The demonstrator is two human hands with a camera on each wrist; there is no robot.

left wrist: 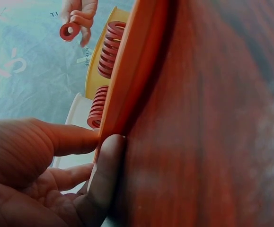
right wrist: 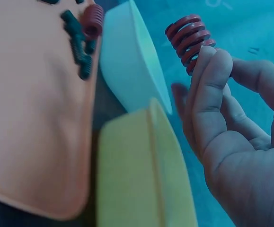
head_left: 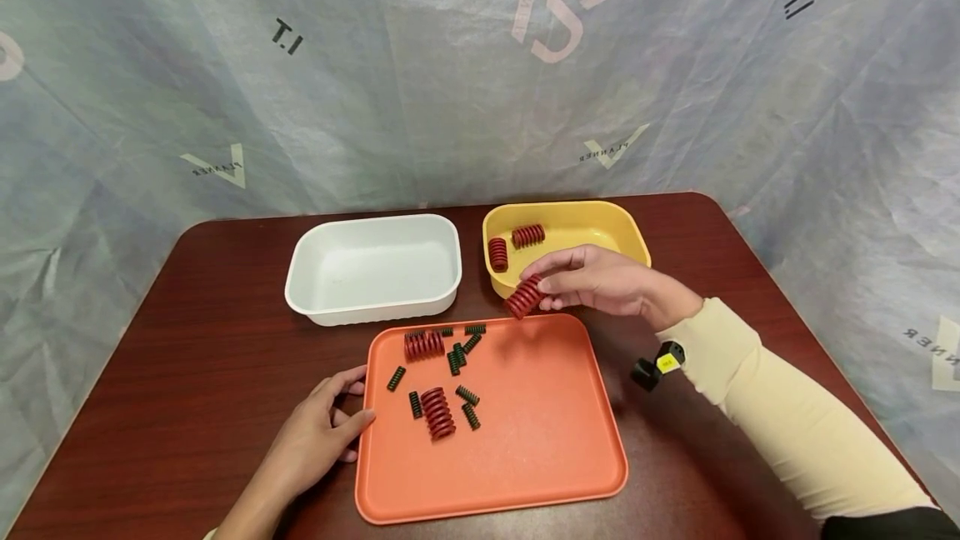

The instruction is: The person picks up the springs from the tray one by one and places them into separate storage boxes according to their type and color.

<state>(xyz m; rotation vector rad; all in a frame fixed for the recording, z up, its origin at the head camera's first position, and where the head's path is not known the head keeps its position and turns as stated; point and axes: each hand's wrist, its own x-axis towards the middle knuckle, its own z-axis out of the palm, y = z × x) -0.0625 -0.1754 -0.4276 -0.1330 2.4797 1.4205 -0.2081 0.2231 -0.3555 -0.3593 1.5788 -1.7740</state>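
Note:
My right hand point(head_left: 600, 280) pinches a thick red coil spring point(head_left: 525, 297) by one end, in the air above the tray's far edge and the yellow bin's near rim. In the right wrist view the spring point(right wrist: 190, 40) sticks out past the fingertips. My left hand point(head_left: 315, 432) grips the left edge of an orange tray point(head_left: 540, 440), as the left wrist view also shows. On the tray's left half lie two more red springs, one near the far edge point(head_left: 424, 345) and one lower point(head_left: 437, 413). Several small dark green springs point(head_left: 467, 395) are scattered around them.
The yellow bin point(head_left: 570, 213), at the back right, holds two red springs point(head_left: 528, 235). Left of it stands a white bin point(head_left: 375, 307) with nothing seen inside. All rest on a dark red-brown wooden table point(head_left: 202, 340), with a grey sheet point(head_left: 420, 107) hanging behind.

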